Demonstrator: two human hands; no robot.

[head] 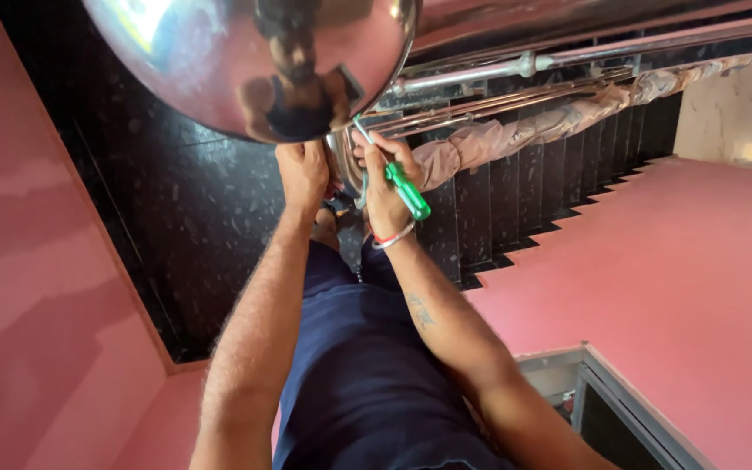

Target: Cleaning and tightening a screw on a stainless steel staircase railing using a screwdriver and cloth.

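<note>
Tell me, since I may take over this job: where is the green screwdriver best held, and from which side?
Probably by the green handle, the thick part made for a palm. It slants down and to the right, away from the thin shaft whose tip goes in under the shiny steel ball. Come from the lower right, as the right hand does now. The left hand is at the fitting beside it.
</note>
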